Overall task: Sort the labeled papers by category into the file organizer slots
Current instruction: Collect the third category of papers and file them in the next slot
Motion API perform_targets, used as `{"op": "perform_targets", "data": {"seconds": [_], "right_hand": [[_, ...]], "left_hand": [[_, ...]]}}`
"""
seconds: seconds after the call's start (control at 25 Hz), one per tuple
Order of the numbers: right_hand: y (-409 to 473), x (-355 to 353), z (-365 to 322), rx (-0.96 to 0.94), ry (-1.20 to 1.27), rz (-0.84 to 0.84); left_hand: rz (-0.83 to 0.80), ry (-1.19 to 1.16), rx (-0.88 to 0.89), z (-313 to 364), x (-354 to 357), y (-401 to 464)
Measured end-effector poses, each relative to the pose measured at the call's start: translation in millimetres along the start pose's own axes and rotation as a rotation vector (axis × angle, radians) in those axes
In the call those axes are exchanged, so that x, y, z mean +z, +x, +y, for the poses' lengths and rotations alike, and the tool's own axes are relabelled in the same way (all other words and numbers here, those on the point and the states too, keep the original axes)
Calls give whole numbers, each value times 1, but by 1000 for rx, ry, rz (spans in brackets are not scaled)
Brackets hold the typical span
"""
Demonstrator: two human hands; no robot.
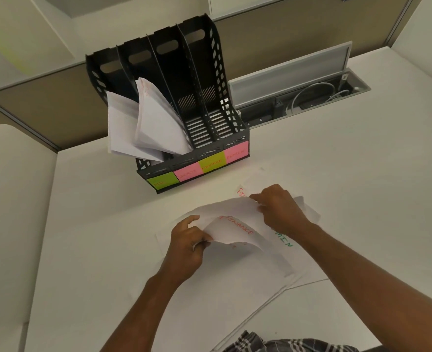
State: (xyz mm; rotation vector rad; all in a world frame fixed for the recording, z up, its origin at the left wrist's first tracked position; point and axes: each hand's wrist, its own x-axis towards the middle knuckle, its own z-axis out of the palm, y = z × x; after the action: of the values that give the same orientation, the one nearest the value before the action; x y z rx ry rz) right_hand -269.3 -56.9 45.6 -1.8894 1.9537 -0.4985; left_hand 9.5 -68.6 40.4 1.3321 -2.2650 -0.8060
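Observation:
A black file organizer [210, 80] stands on the white desk, its four slots fronted by sticky labels: green HR, pink, green FINANCE, pink ADMIN. White sheets [146, 123] lean out of its two left slots; the two right slots hold nothing. In front of it lies a loose pile of papers [248, 270]. My left hand [187, 247] pinches the curled near edge of a sheet lettered FINANCE in red [235, 224]. My right hand [281, 212] grips that sheet's far edge. Beneath it, a page with green letters ending in "MIN" [285, 241] peeks out.
An open cable tray [301, 97] with its lid raised and wires inside sits in the desk to the right of the organizer. A partition wall [44, 110] runs behind. A pale rounded surface [11, 199] borders the desk on the left.

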Motion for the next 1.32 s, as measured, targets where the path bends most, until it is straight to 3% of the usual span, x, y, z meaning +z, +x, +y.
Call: {"op": "perform_targets", "data": {"seconds": [0.08,0.16,0.32,0.44,0.52,0.6,0.76,1.0,1.32], "right_hand": [[-17,3,1,-77,-31,150],[-27,5,-1,-16,-24,187],[-29,0,-7,133,75,-23],[-16,-12,-7,283,344,-217],[1,-16,-3,400,402,-139],[16,-16,1,462,300,-75],[31,-8,0,562,296,-157],[32,-7,-4,547,435,-339],[36,-28,-9,474,477,-165]], "left_hand": [[-29,20,14,2,2,3],[-69,25,52,2,5,7],[-181,47,-19,-1,10,14],[-196,61,-29,-5,13,15],[-220,58,-29,-7,15,15],[-235,27,-5,-7,15,14],[-206,9,1,-7,15,13],[-137,15,35,-5,15,12],[-30,33,88,1,7,13]]}}
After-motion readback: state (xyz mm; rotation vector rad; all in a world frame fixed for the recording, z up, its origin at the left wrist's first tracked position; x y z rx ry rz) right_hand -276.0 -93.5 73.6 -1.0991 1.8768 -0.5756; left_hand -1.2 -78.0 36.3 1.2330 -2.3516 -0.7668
